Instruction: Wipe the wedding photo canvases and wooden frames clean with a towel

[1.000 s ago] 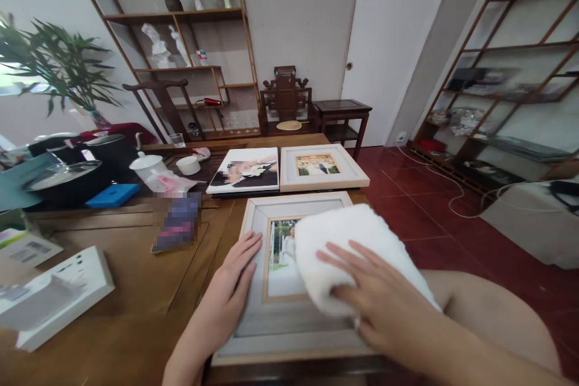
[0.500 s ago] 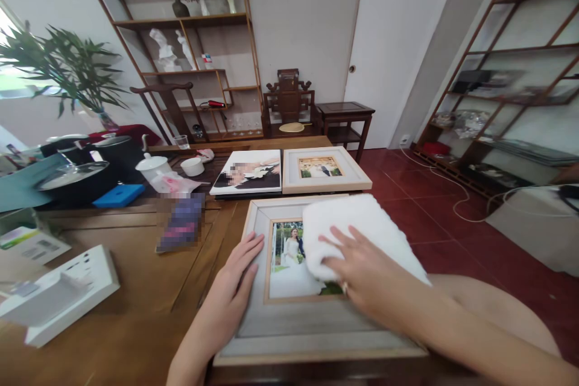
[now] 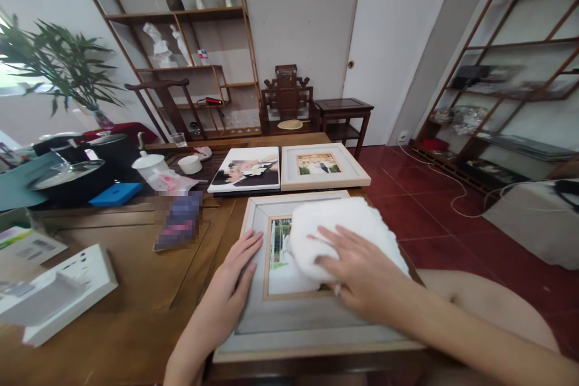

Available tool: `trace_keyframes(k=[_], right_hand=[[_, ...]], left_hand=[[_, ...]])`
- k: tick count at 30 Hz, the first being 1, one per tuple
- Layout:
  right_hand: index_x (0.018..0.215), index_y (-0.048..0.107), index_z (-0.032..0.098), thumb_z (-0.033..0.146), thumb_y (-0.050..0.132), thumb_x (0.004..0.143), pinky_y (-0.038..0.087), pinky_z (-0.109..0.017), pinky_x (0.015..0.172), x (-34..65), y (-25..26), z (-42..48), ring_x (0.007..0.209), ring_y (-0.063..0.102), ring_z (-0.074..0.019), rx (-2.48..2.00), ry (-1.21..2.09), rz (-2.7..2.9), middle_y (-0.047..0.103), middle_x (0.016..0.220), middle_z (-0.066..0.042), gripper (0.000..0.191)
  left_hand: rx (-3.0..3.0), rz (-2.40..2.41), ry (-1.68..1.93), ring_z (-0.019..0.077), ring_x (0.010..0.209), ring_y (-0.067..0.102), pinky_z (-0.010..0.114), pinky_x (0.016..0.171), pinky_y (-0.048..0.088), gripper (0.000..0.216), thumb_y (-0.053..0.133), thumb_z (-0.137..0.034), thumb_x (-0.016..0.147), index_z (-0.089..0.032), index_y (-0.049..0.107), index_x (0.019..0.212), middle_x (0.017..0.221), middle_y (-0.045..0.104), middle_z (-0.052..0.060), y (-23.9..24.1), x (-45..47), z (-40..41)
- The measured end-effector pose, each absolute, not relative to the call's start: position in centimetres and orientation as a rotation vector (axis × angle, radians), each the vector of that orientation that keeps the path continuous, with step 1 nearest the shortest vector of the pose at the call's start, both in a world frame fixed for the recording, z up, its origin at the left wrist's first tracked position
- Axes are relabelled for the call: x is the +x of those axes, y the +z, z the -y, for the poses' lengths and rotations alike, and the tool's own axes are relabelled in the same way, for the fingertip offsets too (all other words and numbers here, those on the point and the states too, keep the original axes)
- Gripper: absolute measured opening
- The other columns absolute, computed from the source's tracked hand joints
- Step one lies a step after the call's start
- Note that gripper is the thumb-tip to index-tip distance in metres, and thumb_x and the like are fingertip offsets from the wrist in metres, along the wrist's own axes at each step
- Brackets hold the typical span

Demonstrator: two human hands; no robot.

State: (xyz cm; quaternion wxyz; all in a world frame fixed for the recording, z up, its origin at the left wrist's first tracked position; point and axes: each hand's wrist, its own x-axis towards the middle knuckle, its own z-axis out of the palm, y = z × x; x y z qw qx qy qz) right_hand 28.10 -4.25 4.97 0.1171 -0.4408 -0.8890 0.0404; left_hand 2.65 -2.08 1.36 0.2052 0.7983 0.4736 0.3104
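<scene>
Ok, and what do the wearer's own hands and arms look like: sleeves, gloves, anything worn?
Both are bare, with no gloves and no sleeves on the parts of the forearms in view. The right hand seems to wear a small, pale ring, too blurred to make out in detail. On the left hand no ring shows. Neither wrist shows a watch or bracelet.

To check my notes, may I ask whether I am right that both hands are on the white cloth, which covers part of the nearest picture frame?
Not quite: only the right hand is on the white cloth, which does cover part of the nearest picture frame. The left hand rests on the frame's left side instead, as the head view shows.
</scene>
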Motion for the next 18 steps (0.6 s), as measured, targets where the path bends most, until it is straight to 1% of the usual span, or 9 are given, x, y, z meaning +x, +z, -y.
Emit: trace_keyframes(k=[4, 6, 8, 12, 14, 16, 17, 18], right_hand=[[0.117, 0.060, 0.016, 0.008, 0.051, 0.078, 0.017, -0.056, 0.111, 29.1, 5.2, -0.7, 0.137, 0.026, -0.0298, -1.260, -0.138, 2.634, 0.045, 0.141, -0.013, 0.040], [0.115, 0.061, 0.016, 0.008, 0.052, 0.078, 0.016, -0.058, 0.110, 29.2, 5.2, -2.0, 0.138, 0.021, -0.0318, -1.256, -0.187, 2.660, 0.042, 0.143, -0.012, 0.039], [0.114, 0.062, 0.015, 0.007, 0.051, 0.078, 0.017, -0.059, 0.109, 28.9, 5.1, -2.1, 0.138, 0.019, -0.0334, -1.277, -0.154, 2.670, 0.041, 0.144, -0.012, 0.039], [0.111, 0.063, 0.015, 0.006, 0.049, 0.077, 0.023, -0.058, 0.108, 27.9, 5.4, 1.4, 0.136, 0.026, -0.0339, -1.271, 0.063, 2.711, 0.044, 0.142, -0.012, 0.038], [0.107, 0.065, 0.016, 0.012, 0.053, 0.077, 0.027, -0.059, 0.106, 27.4, 5.2, 4.3, 0.133, 0.031, -0.0356, -1.236, 0.147, 2.737, 0.047, 0.139, -0.013, 0.033], [0.102, 0.068, 0.019, 0.023, 0.058, 0.078, 0.035, -0.061, 0.101, 27.0, 4.6, 7.0, 0.128, 0.039, -0.0387, -1.118, 0.159, 2.781, 0.050, 0.136, -0.013, 0.026], [0.101, 0.069, 0.022, 0.025, 0.058, 0.081, 0.041, -0.056, 0.098, 26.9, 4.1, 8.1, 0.123, 0.046, -0.0369, -1.059, 0.102, 2.751, 0.053, 0.133, -0.010, 0.024], [0.107, 0.067, 0.022, 0.024, 0.057, 0.082, 0.045, -0.051, 0.096, 26.7, 3.6, 8.9, 0.121, 0.050, -0.0339, -1.020, 0.045, 2.727, 0.055, 0.131, -0.008, 0.027]], left_hand=[[2.233, -1.316, 0.864, 0.0184, 0.137, 0.033, 0.043, 0.113, 0.026, 0.038, 0.037, -0.024, 0.094, -0.024, 0.051, 0.130, 0.143, 0.046, 0.004, 1.4, 2.6, 2.1], [2.226, -1.325, 0.869, 0.0179, 0.137, 0.032, 0.042, 0.113, 0.026, 0.038, 0.037, -0.024, 0.095, -0.023, 0.051, 0.130, 0.143, 0.046, 0.004, 1.3, 2.5, 2.0], [2.219, -1.332, 0.879, 0.0179, 0.137, 0.033, 0.041, 0.113, 0.026, 0.038, 0.037, -0.024, 0.095, -0.022, 0.051, 0.129, 0.142, 0.047, 0.005, 1.2, 2.6, 2.0], [2.223, -1.323, 0.909, 0.0182, 0.136, 0.034, 0.041, 0.113, 0.027, 0.037, 0.036, -0.024, 0.095, -0.022, 0.052, 0.128, 0.141, 0.048, 0.005, 1.1, 2.6, 1.9], [2.226, -1.323, 0.913, 0.0187, 0.136, 0.035, 0.042, 0.113, 0.027, 0.037, 0.037, -0.024, 0.094, -0.023, 0.053, 0.128, 0.141, 0.049, 0.004, 1.1, 2.7, 1.9], [2.228, -1.325, 0.911, 0.0190, 0.136, 0.035, 0.042, 0.113, 0.027, 0.037, 0.037, -0.024, 0.094, -0.024, 0.053, 0.128, 0.141, 0.049, 0.003, 1.2, 2.7, 1.9], [2.228, -1.324, 0.911, 0.0190, 0.136, 0.035, 0.042, 0.113, 0.027, 0.037, 0.038, -0.024, 0.094, -0.024, 0.053, 0.128, 0.141, 0.049, 0.003, 1.2, 2.7, 1.9], [2.229, -1.322, 0.912, 0.0189, 0.136, 0.035, 0.042, 0.113, 0.027, 0.037, 0.038, -0.023, 0.094, -0.024, 0.053, 0.128, 0.141, 0.049, 0.003, 1.2, 2.7, 1.9]])
